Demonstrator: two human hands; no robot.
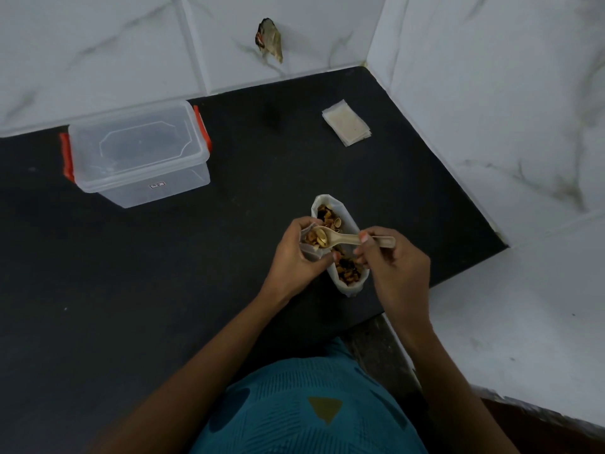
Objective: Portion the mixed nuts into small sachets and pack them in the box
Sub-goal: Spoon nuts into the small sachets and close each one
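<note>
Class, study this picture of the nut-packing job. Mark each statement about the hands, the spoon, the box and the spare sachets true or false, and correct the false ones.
1. The right hand holds the spoon. True.
2. The left hand is empty. False: it holds a small sachet at the spoon's bowl.
3. The box has orange clips at its ends. True.
4. The box stands with its lid off. False: the lid is on it.
5. The spare sachets lie inside the box. False: they are stacked on the counter near the wall corner.
</note>
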